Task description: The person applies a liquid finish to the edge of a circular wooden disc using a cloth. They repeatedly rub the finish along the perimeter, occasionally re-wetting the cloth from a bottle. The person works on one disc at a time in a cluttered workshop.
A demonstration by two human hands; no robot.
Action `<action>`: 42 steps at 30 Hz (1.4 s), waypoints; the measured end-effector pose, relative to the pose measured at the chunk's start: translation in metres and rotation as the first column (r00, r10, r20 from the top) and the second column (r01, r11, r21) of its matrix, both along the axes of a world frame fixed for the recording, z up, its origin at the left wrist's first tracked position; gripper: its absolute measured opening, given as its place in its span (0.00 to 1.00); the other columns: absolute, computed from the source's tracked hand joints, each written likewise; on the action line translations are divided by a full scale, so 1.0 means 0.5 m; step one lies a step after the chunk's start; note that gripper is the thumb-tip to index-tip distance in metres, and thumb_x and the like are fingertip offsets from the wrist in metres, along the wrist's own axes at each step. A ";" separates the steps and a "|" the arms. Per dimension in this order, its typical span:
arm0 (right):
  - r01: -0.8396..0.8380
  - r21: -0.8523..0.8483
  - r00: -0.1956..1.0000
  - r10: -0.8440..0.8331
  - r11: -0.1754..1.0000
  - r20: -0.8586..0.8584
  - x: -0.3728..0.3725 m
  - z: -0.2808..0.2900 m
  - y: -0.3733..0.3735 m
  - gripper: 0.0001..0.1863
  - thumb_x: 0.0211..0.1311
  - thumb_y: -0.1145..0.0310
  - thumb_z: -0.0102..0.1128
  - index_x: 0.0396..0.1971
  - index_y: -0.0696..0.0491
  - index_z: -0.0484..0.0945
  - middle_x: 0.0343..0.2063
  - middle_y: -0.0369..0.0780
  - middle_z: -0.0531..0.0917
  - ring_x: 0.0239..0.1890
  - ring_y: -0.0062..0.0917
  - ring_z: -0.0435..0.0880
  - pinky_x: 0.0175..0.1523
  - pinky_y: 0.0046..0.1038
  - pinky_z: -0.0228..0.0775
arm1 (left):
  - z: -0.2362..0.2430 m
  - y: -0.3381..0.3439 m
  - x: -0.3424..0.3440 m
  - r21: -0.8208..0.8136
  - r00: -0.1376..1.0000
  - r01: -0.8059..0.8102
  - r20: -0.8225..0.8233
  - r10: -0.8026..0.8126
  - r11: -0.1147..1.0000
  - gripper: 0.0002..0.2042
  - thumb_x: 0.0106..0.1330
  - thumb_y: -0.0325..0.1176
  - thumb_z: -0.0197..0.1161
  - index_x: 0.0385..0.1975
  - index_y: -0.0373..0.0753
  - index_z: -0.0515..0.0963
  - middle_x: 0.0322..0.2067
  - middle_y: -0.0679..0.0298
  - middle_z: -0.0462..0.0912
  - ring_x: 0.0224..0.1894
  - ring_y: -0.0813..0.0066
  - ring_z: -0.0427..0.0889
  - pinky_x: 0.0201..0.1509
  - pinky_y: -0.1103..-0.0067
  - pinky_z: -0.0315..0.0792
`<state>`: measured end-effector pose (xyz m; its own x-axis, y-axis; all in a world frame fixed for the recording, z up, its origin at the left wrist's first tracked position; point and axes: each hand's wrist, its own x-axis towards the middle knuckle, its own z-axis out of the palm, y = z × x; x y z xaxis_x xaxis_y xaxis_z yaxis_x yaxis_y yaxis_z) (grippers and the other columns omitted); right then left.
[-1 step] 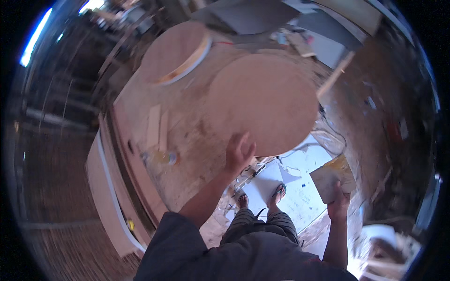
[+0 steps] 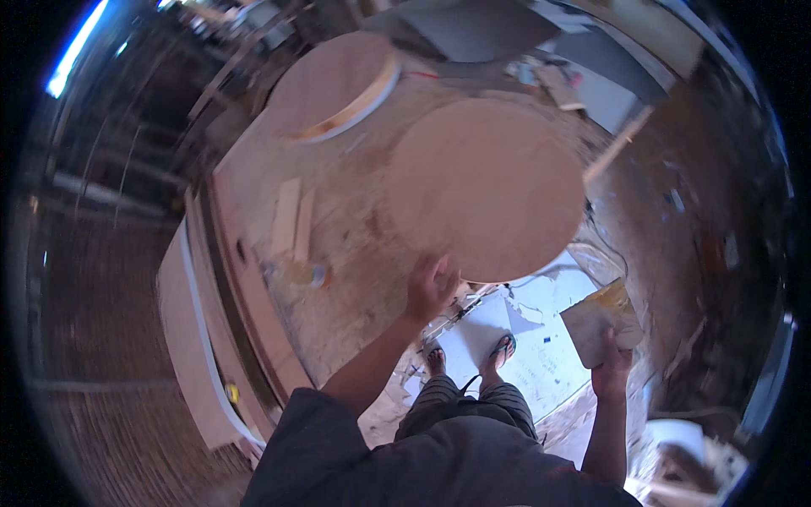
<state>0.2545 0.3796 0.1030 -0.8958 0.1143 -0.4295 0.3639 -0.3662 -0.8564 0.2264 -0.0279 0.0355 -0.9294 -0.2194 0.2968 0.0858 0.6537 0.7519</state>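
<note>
A large round brown wooden board (image 2: 490,186) lies flat on the worktable in front of me. My left hand (image 2: 432,287) is at its near edge, fingers loosely bent and apart, with nothing seen in them; whether it touches the board I cannot tell. Off to the right, my right hand (image 2: 612,372) grips a flat, roughly square piece of thin board (image 2: 600,325), grey-brown with a yellowish smear along its upper edge. The thumb lies on its upper face, and the other fingers are hidden beneath.
A thick round piece (image 2: 334,84) with a pale rim lies farther back left. Two wooden strips (image 2: 296,218) and a clear bottle (image 2: 300,273) rest on the dusty worktable (image 2: 338,313). Long curved panels (image 2: 203,338) stand along its left side. A white sheet (image 2: 541,338) lies under my feet.
The round board and the worktable sit slightly farther right in the picture. My left hand's fingers look a little more curled. The right hand keeps its hold on the piece of board.
</note>
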 end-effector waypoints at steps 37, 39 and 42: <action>-0.334 0.701 0.336 0.775 0.630 -0.536 0.003 0.371 -0.727 0.15 0.73 0.76 0.62 0.57 0.57 0.85 0.54 0.48 0.87 0.58 0.34 0.86 0.62 0.33 0.76 | 0.293 -0.388 0.256 0.526 0.961 0.132 0.141 -0.240 0.840 0.31 0.55 0.41 0.83 0.57 0.36 0.79 0.47 0.59 0.87 0.48 0.66 0.87 0.55 0.66 0.80; -0.348 0.704 0.311 0.785 0.619 -0.536 0.001 0.376 -0.723 0.16 0.73 0.76 0.62 0.57 0.57 0.85 0.54 0.48 0.88 0.58 0.35 0.86 0.62 0.32 0.77 | 0.326 -0.384 0.263 0.450 0.966 0.131 0.144 -0.216 0.883 0.28 0.56 0.42 0.81 0.52 0.34 0.80 0.43 0.57 0.88 0.45 0.67 0.87 0.53 0.67 0.79; -0.348 0.702 0.296 0.784 0.621 -0.546 -0.003 0.379 -0.722 0.16 0.72 0.77 0.63 0.57 0.55 0.85 0.53 0.47 0.88 0.57 0.36 0.87 0.62 0.33 0.77 | 0.322 -0.381 0.264 0.432 0.983 0.139 0.051 -0.178 0.891 0.27 0.55 0.43 0.79 0.50 0.33 0.81 0.41 0.55 0.89 0.44 0.67 0.87 0.52 0.68 0.79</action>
